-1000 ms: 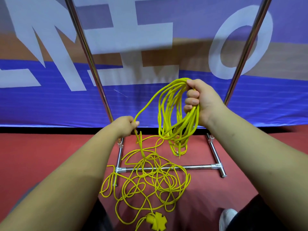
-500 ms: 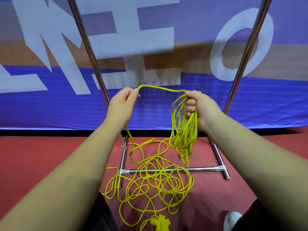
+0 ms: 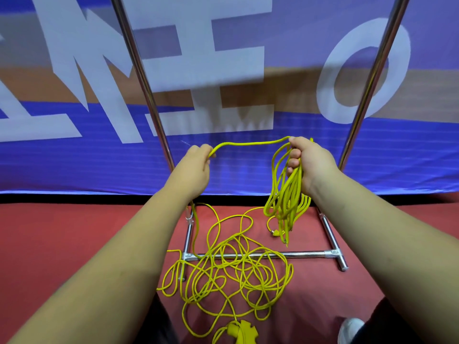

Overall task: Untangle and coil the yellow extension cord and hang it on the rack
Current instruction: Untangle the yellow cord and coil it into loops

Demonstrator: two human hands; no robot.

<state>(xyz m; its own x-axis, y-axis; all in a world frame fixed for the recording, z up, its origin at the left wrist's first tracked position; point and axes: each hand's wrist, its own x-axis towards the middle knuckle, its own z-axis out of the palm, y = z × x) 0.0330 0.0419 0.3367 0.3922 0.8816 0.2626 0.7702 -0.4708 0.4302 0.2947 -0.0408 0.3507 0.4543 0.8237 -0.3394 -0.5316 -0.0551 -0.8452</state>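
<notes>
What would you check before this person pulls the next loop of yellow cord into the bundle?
1. Right hand grips the bundle of loops: ok.
2. Left hand pinches the yellow cord, which runs across to the right hand: ok.
3. Pile on the floor free of tangles: not ok, its loops cross one another.
4. Pile clear of the rack's bottom bar: not ok, loops lie across it.
5. Cord caught under that bar: cannot tell.
6. Rack's top rail ready for hanging: cannot tell, out of view.
</notes>
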